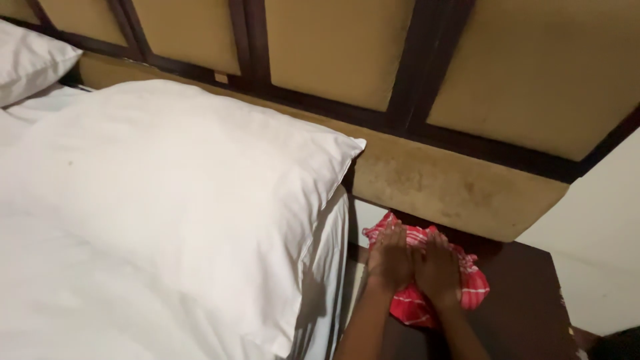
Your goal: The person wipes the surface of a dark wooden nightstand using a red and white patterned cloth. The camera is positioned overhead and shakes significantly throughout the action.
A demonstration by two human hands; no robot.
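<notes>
Head view. Item: red cloth (427,293) with thin white stripes, crumpled, lying on a dark brown bedside table (527,307) in the lower right of the frame. The cloth sits at the table's near-left part, close under the lower edge of the headboard (440,180).

Left hand (390,257): palm down, fingers extended and held close together, pressed flat on the left part of the cloth. It grips nothing; the cloth lies directly beneath it and shows past the fingertips toward the headboard.

Right hand (438,267): palm down, fingers likewise flat and together, resting on the middle of the cloth just beside the left hand, the two touching or nearly so. Cloth spreads out to its right and below the wrist.

Both forearms enter from the bottom edge of the frame.

Surroundings: bed with white sheet (327,280) to the left of the table; a large white pillow (167,200) on it, one corner pointing toward the headboard; a second white pillow (30,60) at upper left. Headboard in tan padded panels with dark wooden framing. Pale wall (600,233) at right.
</notes>
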